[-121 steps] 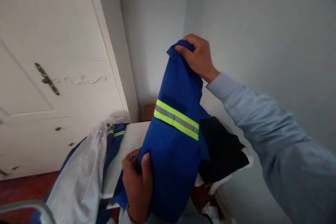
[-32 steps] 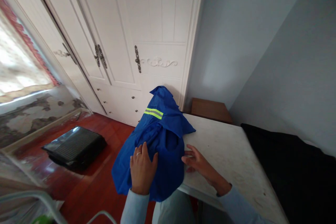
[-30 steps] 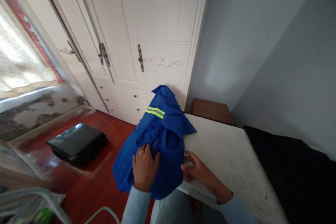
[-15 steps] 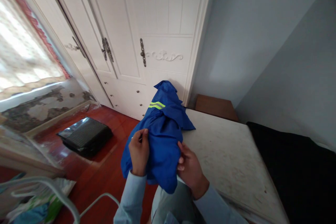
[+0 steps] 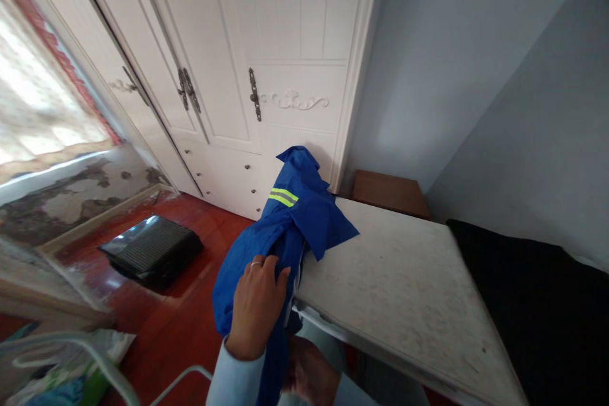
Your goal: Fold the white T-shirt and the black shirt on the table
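Observation:
A blue work garment [image 5: 252,250] with a yellow-and-grey reflective band lies bunched over the left end of the pale tabletop [image 5: 390,279]. Part of it hangs down past the table's edge. My left hand [image 5: 259,304], with a ring on one finger, rests over the cloth, its bent fingers gripping a fold and their tips hidden. Low down, under the table's front edge, is my right hand [image 5: 311,371], beside the hanging part of the garment. It is dark and blurred, and its fingers cannot be made out.
Behind the table stands a white wardrobe [image 5: 214,44], with a brown wooden box-like piece [image 5: 387,193] to its right. A black case [image 5: 152,250] sits on the red floor at left. White tubing [image 5: 90,342] and bags [image 5: 71,387] occupy the lower left; black cloth [image 5: 537,304] lies at right.
My right hand has gone from the garment's right side down below the table edge. The lower cloth has shifted left and down, baring more tabletop. My left hand has moved slightly right and lower.

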Demonstrator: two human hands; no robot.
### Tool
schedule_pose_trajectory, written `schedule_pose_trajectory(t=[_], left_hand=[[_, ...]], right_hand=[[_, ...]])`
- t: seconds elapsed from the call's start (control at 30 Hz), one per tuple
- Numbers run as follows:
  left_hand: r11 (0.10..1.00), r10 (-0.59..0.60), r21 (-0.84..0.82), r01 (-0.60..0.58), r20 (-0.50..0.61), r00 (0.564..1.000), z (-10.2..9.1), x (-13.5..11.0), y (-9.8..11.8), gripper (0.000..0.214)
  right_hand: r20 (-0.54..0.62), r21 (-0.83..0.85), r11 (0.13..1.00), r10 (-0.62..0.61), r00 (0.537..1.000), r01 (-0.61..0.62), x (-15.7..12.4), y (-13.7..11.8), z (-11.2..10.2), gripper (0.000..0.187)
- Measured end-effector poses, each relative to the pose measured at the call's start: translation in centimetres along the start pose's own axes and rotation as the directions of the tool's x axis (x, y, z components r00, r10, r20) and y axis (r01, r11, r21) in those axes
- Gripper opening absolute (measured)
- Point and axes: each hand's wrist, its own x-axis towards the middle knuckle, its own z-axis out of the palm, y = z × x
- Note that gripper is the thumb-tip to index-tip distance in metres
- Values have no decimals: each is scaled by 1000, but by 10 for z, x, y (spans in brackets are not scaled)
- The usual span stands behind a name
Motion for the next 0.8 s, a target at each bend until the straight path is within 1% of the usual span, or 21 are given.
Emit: schedule_pose_trajectory(t=[0.07, 0.1, 0.13, 0.17, 0.23, 0.27, 0.3, 0.37, 0.43, 0.47, 0.5, 0.53, 0.57, 0.63, 0.67, 0.7, 0.73, 0.77, 0.8], left_hand=[[998, 41, -35, -47, -153, 987, 4, -1, 6, 37], [996, 58, -50, -70, -209, 976, 7, 1, 8, 40], [995, 66, -54, -82, -252, 965, 10, 5, 8, 43], [996, 64, -46, -81, -285, 956, 14, 11, 8, 47], [999, 37, -12, -43, -321, 946, 24, 24, 5, 58], [1000, 20, 3, -20, -319, 948, 30, 30, 4, 65], [1000, 4, 14, 1, -300, 954, 37, 36, 3, 70], [999, -16, 32, 24, -222, 975, 52, 42, 3, 74], [998, 6, 66, 4, -145, 989, 68, 40, 7, 69], [996, 29, 90, -17, -128, 991, 76, 37, 10, 65], [993, 55, 115, -40, -131, 990, 84, 33, 14, 63], [989, 80, 136, -59, -150, 985, 91, 28, 17, 61], [986, 98, 148, -71, -181, 979, 97, 24, 19, 60], [986, 117, 148, -80, -258, 959, 108, 16, 20, 59], [986, 123, 144, -83, -296, 947, 112, 14, 20, 58], [986, 129, 141, -87, -329, 935, 115, 13, 19, 57], [986, 136, 140, -91, -355, 925, 118, 12, 18, 56], [985, 143, 142, -96, -374, 916, 120, 12, 16, 56], [985, 147, 145, -98, -387, 910, 121, 13, 15, 56]], right_hand=[[-24, 115, 985, 133, 991, -129, -15, 8, -21, 40], [-10, 146, 975, 173, 985, -170, -22, 7, -29, 41], [27, 124, 977, 171, 985, -173, -30, 1, -34, 43], [60, 91, 985, 143, 988, -148, -38, -10, -37, 44], [88, 52, 998, 26, 996, -30, -54, -44, -37, 43], [63, 48, 997, -69, 996, 66, -62, -66, -36, 41], [30, 29, 986, -168, 985, 167, -69, -90, -35, 40], [-34, -29, 946, -324, 946, 323, -77, -137, -37, 38], [-68, -91, 905, -421, 904, 415, -74, -177, -48, 39], [-92, -139, 886, -455, 886, 441, -67, -193, -56, 42], [-128, -201, 874, -470, 873, 442, -57, -206, -66, 47], [-183, -275, 866, -474, 861, 418, -44, -216, -77, 55], [-254, -358, 859, -466, 848, 365, -29, -224, -88, 64], [-395, -525, 825, -454, 799, 209, 2, -238, -109, 81], [-436, -612, 781, -462, 773, 121, 16, -244, -119, 87], [-463, -697, 717, -480, 746, 29, 28, -250, -127, 92], [-470, -774, 630, -504, 725, -64, 39, -256, -133, 94], [-462, -837, 525, -521, 718, -158, 46, -263, -138, 93], [-445, -878, 415, -525, 725, -239, 52, -269, -142, 89]])
